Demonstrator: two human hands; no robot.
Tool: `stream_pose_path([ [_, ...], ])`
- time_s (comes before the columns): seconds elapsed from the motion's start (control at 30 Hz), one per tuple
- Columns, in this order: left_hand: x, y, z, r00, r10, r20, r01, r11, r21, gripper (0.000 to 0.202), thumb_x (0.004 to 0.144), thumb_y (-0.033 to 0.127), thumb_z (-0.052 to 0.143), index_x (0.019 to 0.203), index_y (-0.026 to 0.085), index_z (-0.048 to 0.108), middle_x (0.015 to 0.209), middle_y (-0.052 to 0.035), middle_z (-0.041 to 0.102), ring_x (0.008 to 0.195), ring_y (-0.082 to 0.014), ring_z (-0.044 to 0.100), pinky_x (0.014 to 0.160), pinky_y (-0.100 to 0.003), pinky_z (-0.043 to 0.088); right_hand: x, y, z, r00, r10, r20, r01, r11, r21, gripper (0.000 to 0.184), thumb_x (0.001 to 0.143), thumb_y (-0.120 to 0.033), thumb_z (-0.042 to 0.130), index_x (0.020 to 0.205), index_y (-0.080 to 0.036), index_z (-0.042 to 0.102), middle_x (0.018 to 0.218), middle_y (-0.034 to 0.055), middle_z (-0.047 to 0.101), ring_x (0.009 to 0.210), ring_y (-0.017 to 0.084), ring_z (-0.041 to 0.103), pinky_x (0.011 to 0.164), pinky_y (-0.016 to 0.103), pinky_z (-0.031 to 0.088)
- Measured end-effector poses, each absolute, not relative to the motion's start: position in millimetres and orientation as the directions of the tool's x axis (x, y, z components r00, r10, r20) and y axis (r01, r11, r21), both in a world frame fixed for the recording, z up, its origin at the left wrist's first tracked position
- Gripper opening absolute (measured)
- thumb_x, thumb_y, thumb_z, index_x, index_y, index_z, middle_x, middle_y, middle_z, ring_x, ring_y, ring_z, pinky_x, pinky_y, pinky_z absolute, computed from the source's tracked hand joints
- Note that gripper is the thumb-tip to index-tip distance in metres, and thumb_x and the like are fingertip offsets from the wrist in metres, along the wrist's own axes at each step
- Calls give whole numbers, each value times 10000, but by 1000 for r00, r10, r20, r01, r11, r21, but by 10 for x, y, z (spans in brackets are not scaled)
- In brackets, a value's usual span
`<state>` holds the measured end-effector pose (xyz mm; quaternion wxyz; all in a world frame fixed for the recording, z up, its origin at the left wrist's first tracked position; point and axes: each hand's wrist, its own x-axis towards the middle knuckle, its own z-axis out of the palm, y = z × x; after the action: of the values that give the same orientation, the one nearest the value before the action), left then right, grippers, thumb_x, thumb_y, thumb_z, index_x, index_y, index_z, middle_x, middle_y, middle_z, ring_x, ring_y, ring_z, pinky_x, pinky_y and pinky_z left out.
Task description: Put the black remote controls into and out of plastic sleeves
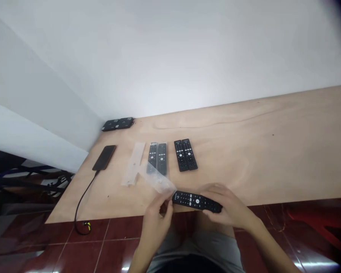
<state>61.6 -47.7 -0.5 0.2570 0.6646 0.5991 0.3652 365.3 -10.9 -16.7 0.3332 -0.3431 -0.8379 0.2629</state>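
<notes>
Remote control (pixel 197 201) between both hands' fingers (pixel 214 191)

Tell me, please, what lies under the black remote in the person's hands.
The plywood table's near edge runs under the black remote; the remote hides the wood directly beneath it.

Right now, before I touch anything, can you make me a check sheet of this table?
surface: plywood tabletop, light brown.
held things: black remote control, clear plastic sleeve.
grips: left hand pinches the sleeve; right hand holds the remote.
clutter: two black remotes, two more remotes, flat clear sleeve, black phone, dark flat objects in the far corner.
cables: black cable from the phone, hanging over the table edge.
surroundings: white walls, red tiled floor.
</notes>
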Motion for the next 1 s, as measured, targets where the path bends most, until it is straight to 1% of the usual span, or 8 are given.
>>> stream_pose_path([
  [0.17, 634, -556, -4, 5, 981, 193, 628, -153, 763, 248, 1049, 276, 630, 1214, 266, 815, 1182, -69, 829, 1066, -246, 798, 932, -378, 663, 3649, -101, -160, -548, 748, 375, 406, 630, -662, 466, 938, -282, 780, 1396, -277, 692, 1282, 103, 809, 1204, 334, 746, 1085, 537, 565],
  [0.3, 650, -618, -34, 31, 985, 172, 651, -151, 744, 233, 1066, 271, 629, 1213, 277, 810, 1154, -69, 799, 1062, -240, 773, 949, -380, 651, 3634, -94, -103, -592, 751, 292, 459, 612, -644, 407, 960, -310, 794, 1357, -267, 713, 1218, 92, 789, 1185, 332, 710, 1120, 559, 537],
  [0.43, 555, -601, 31, 165, 964, 208, 679, -264, 685, 294, 1060, 204, 602, 1264, 283, 797, 1167, -99, 728, 1109, -257, 727, 966, -414, 648, 3621, -98, -74, -592, 777, 215, 525, 574, -628, 421, 956, -415, 840, 1348, -303, 737, 1212, 90, 748, 1167, 344, 670, 1095, 569, 556],
  [0.57, 333, -434, 160, 360, 902, 238, 688, -429, 585, 379, 1029, 128, 632, 1325, 317, 773, 1338, -121, 680, 1249, -292, 655, 1032, -473, 627, 3602, -100, -71, -577, 784, 228, 532, 572, -625, 422, 973, -379, 817, 1379, -301, 729, 1231, 97, 734, 1193, 352, 649, 1086, 567, 555],
  [0.67, 187, -252, 210, 451, 866, 216, 679, -490, 547, 490, 984, 131, 737, 1427, 339, 714, 1449, -110, 673, 1366, -321, 604, 1123, -534, 587, 3584, -88, -40, -587, 775, 233, 508, 577, -640, 389, 988, -365, 799, 1367, -308, 732, 1216, 88, 737, 1185, 341, 649, 1092, 552, 550],
  [0.8, 109, -76, 179, 528, 821, 217, 623, -548, 559, 542, 946, 218, 849, 1451, 336, 693, 1401, -86, 742, 1400, -321, 602, 1189, -580, 545, 3560, -93, 5, -595, 769, 232, 489, 576, -656, 404, 981, -348, 796, 1379, -320, 733, 1176, 73, 747, 1158, 327, 660, 1096, 543, 554],
  [0.9, 122, -39, 114, 538, 810, 233, 571, -554, 606, 505, 948, 229, 855, 1424, 314, 708, 1354, -89, 770, 1372, -307, 628, 1153, -538, 580, 3517, -123, 28, -581, 779, 236, 486, 565, -667, 444, 948, -306, 809, 1387, -326, 740, 1140, 67, 756, 1108, 315, 671, 1057, 525, 579],
  [1.0, 163, -47, 39, 545, 795, 267, 510, -567, 647, 512, 936, 263, 877, 1418, 306, 712, 1313, -94, 786, 1329, -301, 665, 1108, -513, 611, 3435, -131, 65, -578, 785, 221, 480, 547, -686, 510, 911, -290, 831, 1409, -351, 739, 1118, 51, 768, 1086, 307, 687, 1091, 543, 567],
])
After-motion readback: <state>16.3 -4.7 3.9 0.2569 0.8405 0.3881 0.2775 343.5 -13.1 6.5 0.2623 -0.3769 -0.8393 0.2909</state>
